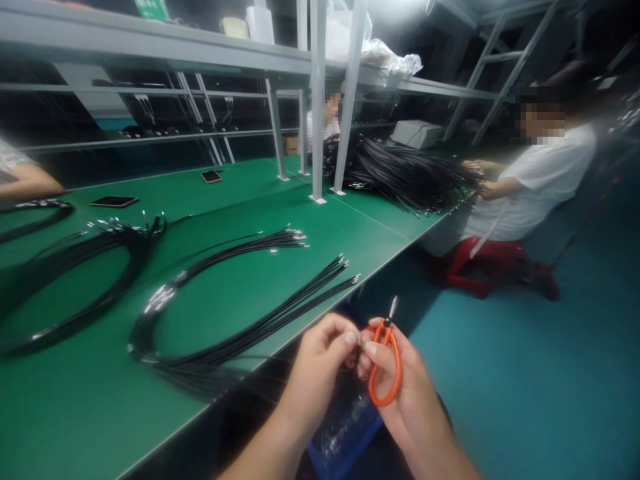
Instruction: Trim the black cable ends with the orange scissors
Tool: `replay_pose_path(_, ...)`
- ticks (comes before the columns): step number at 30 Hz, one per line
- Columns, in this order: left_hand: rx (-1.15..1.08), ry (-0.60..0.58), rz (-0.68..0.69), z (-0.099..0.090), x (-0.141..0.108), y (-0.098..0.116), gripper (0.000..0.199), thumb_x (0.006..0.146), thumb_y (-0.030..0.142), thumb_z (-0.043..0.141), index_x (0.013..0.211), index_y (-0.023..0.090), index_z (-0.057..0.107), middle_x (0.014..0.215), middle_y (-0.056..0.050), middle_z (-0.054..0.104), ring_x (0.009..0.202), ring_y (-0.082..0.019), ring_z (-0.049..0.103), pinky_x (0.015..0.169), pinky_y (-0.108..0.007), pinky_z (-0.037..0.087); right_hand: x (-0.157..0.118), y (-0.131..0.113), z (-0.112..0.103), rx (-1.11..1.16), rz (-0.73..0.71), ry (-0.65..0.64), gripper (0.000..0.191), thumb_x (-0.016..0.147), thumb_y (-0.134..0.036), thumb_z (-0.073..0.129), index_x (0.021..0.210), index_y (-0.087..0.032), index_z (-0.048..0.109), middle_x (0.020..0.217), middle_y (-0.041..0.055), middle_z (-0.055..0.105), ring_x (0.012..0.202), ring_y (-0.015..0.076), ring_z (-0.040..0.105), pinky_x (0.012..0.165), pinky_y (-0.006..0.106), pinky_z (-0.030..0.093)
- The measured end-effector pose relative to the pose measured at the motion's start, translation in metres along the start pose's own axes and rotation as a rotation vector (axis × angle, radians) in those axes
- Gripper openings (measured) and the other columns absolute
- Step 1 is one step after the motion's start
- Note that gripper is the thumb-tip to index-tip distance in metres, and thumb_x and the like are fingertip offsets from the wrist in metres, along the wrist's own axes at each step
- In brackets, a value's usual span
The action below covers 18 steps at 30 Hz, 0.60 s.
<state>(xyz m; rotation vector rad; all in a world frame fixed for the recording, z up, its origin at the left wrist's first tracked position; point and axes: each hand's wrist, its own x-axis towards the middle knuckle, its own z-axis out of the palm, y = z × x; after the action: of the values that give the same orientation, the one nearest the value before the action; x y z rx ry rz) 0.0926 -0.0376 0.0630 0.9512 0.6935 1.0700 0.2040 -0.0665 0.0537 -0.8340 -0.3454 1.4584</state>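
Orange-handled scissors [399,367] rest in my right hand [405,373], blades pointing up and away. The thumb and fingers of that hand pinch close to my left hand [325,353], whose thumb and index finger are pressed together. Between the fingertips of both hands is a tiny greyish piece, too small to make out. Both hands are just off the front edge of the green table [240,280]. A curved bundle of black cables [145,327] with metallic ends lies on the table to their left.
Further bundles of black cables lie at the left [125,267] and far right [400,170]. Two phones [115,201] rest on the table. Metal posts [318,100] hold a shelf. A blue bin [345,433] with small bits is below my hands. A person in white [540,180] sits at right.
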Motion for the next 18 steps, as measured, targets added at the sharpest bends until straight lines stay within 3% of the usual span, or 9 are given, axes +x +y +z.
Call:
replay_pose_path(5, -0.040, -0.004, -0.031, 0.0030, -0.0021, 0.0014, 0.004, 0.085, 0.016, 0.058, 0.086, 0.013, 0.058, 0.071, -0.001, 0.056, 0.062, -0.010, 0.051, 0.062, -0.022, 0.042, 0.0011, -0.0014, 0.0013, -0.016, -0.005, -0.002, 0.030, 0.072, -0.014, 0.070, 0.096, -0.016, 0.053, 0.071, -0.0005, 0.061, 0.056, 0.0087, 0.054, 0.056, 0.019, 0.046)
replay_pose_path(9, -0.113, -0.047, -0.026, 0.0042, -0.0012, 0.0005, 0.008, 0.082, 0.013, 0.061, 0.077, 0.013, 0.055, 0.069, -0.001, 0.056, 0.060, -0.011, 0.052, 0.060, -0.022, 0.042, 0.0006, -0.0023, 0.0023, 0.007, -0.017, -0.007, 0.030, 0.072, -0.012, 0.070, 0.097, -0.016, 0.053, 0.074, -0.0004, 0.061, 0.056, 0.0078, 0.054, 0.057, 0.019, 0.046)
replay_pose_path(13, -0.207, -0.012, -0.054, 0.0040, -0.0008, 0.0011, 0.008, 0.083, 0.012, 0.057, 0.075, 0.012, 0.055, 0.069, -0.001, 0.054, 0.061, -0.010, 0.050, 0.060, -0.021, 0.042, 0.0003, -0.0022, 0.0032, 0.010, -0.041, -0.020, 0.026, 0.075, -0.012, 0.067, 0.096, -0.016, 0.053, 0.079, 0.0001, 0.061, 0.058, 0.0082, 0.055, 0.058, 0.020, 0.047)
replay_pose_path(18, -0.139, -0.030, -0.041, 0.0068, 0.0002, 0.0030, 0.006, 0.082, 0.013, 0.061, 0.079, 0.012, 0.056, 0.072, -0.002, 0.055, 0.062, -0.010, 0.051, 0.062, -0.021, 0.042, -0.0002, -0.0008, 0.0028, 0.000, -0.056, -0.018, 0.027, 0.075, -0.011, 0.067, 0.097, -0.016, 0.052, 0.077, -0.0005, 0.060, 0.059, 0.0081, 0.055, 0.058, 0.018, 0.047)
